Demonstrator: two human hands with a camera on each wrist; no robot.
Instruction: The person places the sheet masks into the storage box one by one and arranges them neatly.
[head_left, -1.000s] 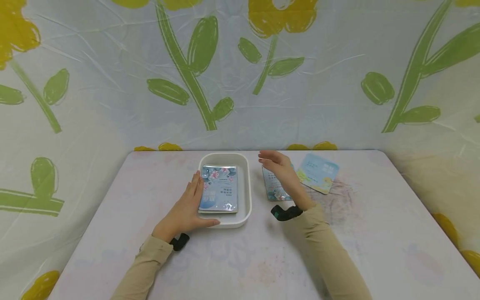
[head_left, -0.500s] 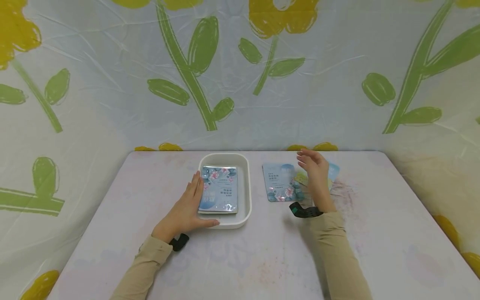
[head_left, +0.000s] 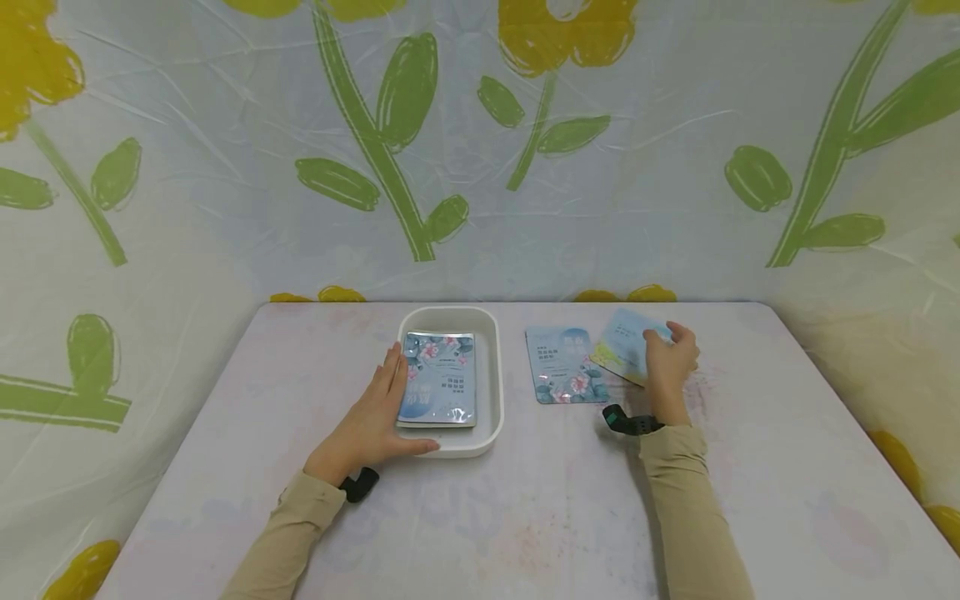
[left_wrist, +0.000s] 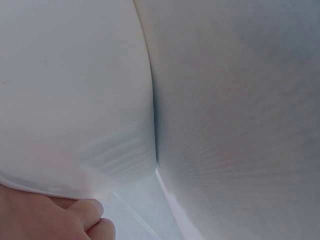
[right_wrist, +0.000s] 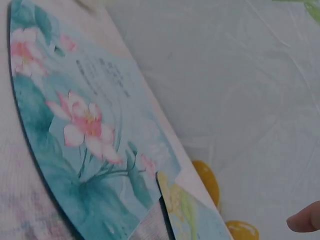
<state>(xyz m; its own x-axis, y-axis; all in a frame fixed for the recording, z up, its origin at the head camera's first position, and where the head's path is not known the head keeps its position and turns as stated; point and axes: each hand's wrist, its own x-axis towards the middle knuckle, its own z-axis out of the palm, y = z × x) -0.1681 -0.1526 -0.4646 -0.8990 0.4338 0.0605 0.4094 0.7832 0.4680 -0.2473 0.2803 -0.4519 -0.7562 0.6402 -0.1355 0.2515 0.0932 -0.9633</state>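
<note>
A white tray (head_left: 490, 417) holds a stack of blue floral sachets (head_left: 438, 379). My left hand (head_left: 367, 421) rests against the tray's left side with straight fingers, its thumb spread along the front rim. Fingers at the tray's edge also show in the left wrist view. Right of the tray a blue sachet with pink flowers (head_left: 566, 367) lies flat. Next to it lies a tilted light-blue and yellow sachet (head_left: 622, 342). Over the right part of that sachet is my right hand (head_left: 671, 367), thumb and fingers apart; whether they touch it is unclear. One fingertip (right_wrist: 306, 219) shows in the right wrist view.
The pale table (head_left: 525, 517) has rounded far corners. Behind it hangs a flower-printed curtain (head_left: 637, 225), which also runs down both sides. In the right wrist view the floral sachet's edge meets the yellow-cornered sachet (right_wrist: 187, 212).
My right hand has moved right, from over the floral sachet to the right part of the tilted one, uncovering the floral sachet. My left hand and the tray have stayed in place.
</note>
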